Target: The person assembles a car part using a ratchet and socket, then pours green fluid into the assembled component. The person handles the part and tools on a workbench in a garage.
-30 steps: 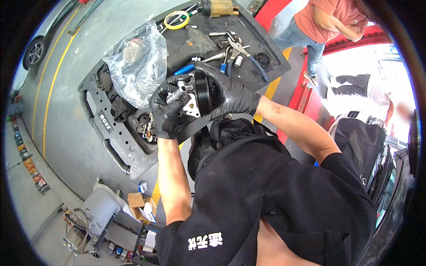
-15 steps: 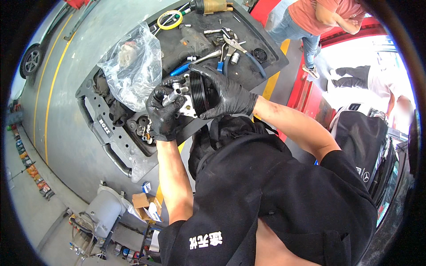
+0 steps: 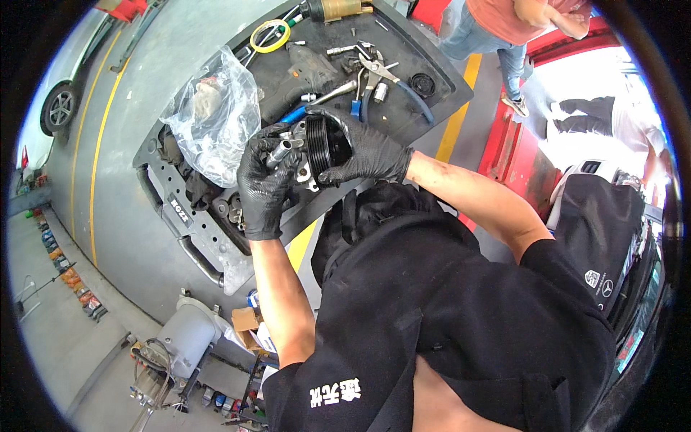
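Firmly, the right hand's (image 3: 368, 153) fingers curl round a black grooved wheel (image 3: 317, 150), while the left hand's (image 3: 263, 183) wrap the metal body (image 3: 304, 173) beside a silver pipe stub (image 3: 278, 154); gripping both ends probably keeps the joined piece steady. It is held up over the near edge of the black cart top (image 3: 448, 90), where pliers (image 3: 413, 96) and a clear bag (image 3: 216, 119) lie farther out, seemingly leaving the hands room.

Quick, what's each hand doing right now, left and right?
Left hand: closed, holding the silver pipe fitting.
Right hand: closed on the black grooved pulley.
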Demonstrator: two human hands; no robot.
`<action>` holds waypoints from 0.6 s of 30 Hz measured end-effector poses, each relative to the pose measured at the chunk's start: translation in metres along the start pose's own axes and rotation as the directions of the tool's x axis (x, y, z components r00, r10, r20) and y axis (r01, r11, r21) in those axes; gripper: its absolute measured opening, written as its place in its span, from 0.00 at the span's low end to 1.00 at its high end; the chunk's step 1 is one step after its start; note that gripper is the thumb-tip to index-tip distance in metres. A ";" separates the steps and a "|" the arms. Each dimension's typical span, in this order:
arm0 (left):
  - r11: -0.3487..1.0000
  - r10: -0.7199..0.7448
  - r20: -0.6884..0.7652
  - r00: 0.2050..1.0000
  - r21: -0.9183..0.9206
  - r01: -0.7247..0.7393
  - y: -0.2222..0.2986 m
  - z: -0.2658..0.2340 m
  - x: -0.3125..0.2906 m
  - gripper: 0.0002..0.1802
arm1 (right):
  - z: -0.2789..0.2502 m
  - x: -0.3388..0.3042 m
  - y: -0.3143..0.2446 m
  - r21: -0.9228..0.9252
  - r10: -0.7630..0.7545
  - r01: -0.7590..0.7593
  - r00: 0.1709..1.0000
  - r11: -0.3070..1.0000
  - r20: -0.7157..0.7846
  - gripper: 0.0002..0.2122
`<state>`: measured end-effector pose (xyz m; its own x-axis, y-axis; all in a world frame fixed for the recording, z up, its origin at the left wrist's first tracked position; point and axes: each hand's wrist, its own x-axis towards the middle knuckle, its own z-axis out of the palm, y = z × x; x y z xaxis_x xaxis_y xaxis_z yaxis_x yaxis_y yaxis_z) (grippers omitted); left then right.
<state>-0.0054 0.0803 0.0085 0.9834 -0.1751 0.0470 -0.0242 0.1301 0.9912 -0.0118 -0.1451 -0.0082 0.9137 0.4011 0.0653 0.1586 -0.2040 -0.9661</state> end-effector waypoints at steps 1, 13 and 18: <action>0.997 0.022 0.025 0.999 0.071 -0.023 0.006 0.000 0.003 0.14 | 0.000 0.000 0.001 -0.097 -0.055 0.054 0.998 0.994 -0.010 0.52; 0.953 -0.094 0.035 0.995 0.293 0.079 0.045 -0.032 -0.010 0.26 | -0.004 -0.001 0.005 -0.134 -0.138 0.139 0.990 0.981 0.015 0.56; 0.941 -0.188 -0.221 0.957 0.239 0.240 0.029 -0.040 -0.027 0.25 | -0.009 -0.001 0.006 -0.153 -0.191 0.189 0.982 0.970 0.002 0.57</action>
<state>-0.0259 0.1276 0.0311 0.9853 0.0234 -0.1690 0.1706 -0.1525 0.9735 -0.0080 -0.1550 -0.0116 0.8660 0.4342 0.2480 0.3835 -0.2585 -0.8866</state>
